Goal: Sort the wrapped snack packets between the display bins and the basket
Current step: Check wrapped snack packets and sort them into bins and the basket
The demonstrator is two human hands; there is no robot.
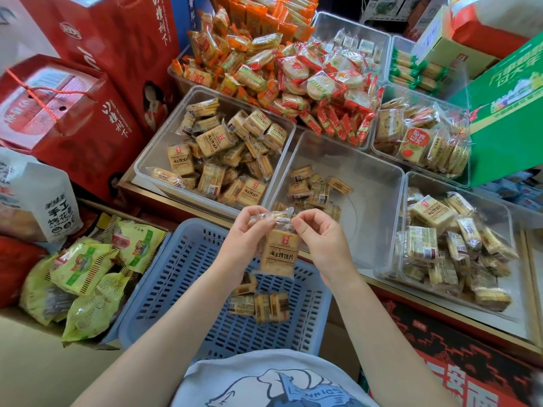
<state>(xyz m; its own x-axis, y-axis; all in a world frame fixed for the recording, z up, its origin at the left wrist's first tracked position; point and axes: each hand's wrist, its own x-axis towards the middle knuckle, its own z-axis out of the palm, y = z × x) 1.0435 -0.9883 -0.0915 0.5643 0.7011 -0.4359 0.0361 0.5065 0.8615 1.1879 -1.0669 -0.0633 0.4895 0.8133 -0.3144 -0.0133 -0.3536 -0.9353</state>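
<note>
Both hands hold one tan wrapped snack packet [279,254] upright above the blue slotted basket [176,277]. My left hand [249,230] pinches the clear top seam at its left end, and my right hand [320,236] pinches the same seam at its right end. Several similar tan packets [260,304] lie on the basket floor below. Just beyond the hands stands a clear bin [373,207] with several packets at its near left. Another clear bin [155,154] to its left is filled with tan packets. A third clear bin [411,183] at the right holds a pile too.
Further bins at the back hold orange and red packets [308,83] and square crackers [423,139]. Red gift boxes [73,118] stand at the left, a green carton [511,113] at the right. Green snack bags [88,277] lie in a box left of the basket.
</note>
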